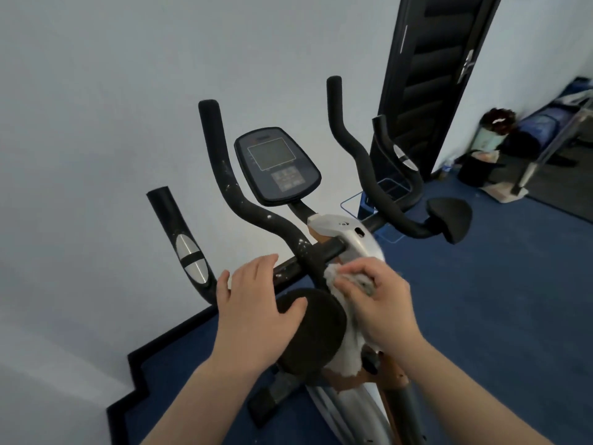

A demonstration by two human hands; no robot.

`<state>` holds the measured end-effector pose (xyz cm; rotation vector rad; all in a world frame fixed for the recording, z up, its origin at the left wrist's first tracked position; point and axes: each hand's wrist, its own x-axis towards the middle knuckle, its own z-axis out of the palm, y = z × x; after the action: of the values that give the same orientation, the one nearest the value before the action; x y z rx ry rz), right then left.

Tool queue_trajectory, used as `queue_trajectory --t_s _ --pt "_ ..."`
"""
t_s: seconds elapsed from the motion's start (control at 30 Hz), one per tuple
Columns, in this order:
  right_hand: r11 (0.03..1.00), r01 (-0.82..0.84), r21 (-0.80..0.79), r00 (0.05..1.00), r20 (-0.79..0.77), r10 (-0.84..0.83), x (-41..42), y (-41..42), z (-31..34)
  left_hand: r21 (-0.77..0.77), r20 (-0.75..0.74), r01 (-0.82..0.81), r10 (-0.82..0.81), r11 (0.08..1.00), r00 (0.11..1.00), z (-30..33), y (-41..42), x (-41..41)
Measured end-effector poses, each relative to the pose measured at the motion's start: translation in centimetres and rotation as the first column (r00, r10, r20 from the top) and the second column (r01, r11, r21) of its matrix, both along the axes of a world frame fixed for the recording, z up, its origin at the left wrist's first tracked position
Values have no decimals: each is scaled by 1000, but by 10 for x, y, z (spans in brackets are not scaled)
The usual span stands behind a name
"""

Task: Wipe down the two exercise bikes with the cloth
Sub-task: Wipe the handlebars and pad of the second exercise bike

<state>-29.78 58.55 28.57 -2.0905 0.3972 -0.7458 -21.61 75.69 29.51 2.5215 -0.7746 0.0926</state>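
The main risk here is a half-done wipe. The foam bars [244,200] carry white flecks well above where the cloth [345,303] is working, so a pass that stays low at the stem would leave them dirty. The cloth is bunched into a wad, which gives it little flat face; pressed that way, it may smear grime rather than lift it. Its loose tail hangs down past the pad [317,329] toward the frame, and I judge it could snag on the bracket [349,232] or the rusty-looking joint below if the hand sweeps fast. The bike [279,162] could also rock if the push gets hard, though the left hand [256,303] seems placed to steady it. Only one bike is in view, so the second cannot be judged from here.

The right hand [382,303] is closed around the cloth, fingers curled over the upper wad and pressing it against the stem just under the silver bracket. Most of the cloth lies beneath and left of that hand, between it and the round black pad, with the rest trailing down below the wrist. The left hand grips nothing: it lies flat and open, palm on the pad, fingers reaching toward the crossbar [288,271]
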Motion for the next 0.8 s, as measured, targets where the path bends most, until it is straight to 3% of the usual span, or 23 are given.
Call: queue_trajectory --t_s 0.13,0.23,0.3,0.37,0.43,0.57,0.7,0.73,0.8 --pt "969 -187 -159 981 18 192 15 2 4 61 -26 56 -54 997 998 4 4 11" --pt "936 -228 -267 973 -18 231 31 -2 9 91 -26 77 -75 993 997 2 5 12" --pt "971 -119 -209 993 -12 119 47 -2 12 103 -23 84 -82 991 996 2 5 13" --pt "997 70 -35 998 3 -69 57 -5 17 120 -10 94 -93 988 996 3 4 14" --pt "990 129 55 991 12 -130 50 -9 16 158 18 100 -105 982 994 3 3 15" --pt "978 -158 -138 987 -37 155 26 -1 14 169 8 103 -106 980 994 0 1 21" --pt "883 -313 -349 950 -111 293 45 -3 24 204 23 110 -117 973 993 1 1 21" --pt "878 -314 -362 949 -114 293 54 -4 25 204 29 113 -121 972 992 2 0 22" --pt "956 -147 -256 989 -50 139 72 -5 28 191 18 123 -129 974 992 5 1 23"
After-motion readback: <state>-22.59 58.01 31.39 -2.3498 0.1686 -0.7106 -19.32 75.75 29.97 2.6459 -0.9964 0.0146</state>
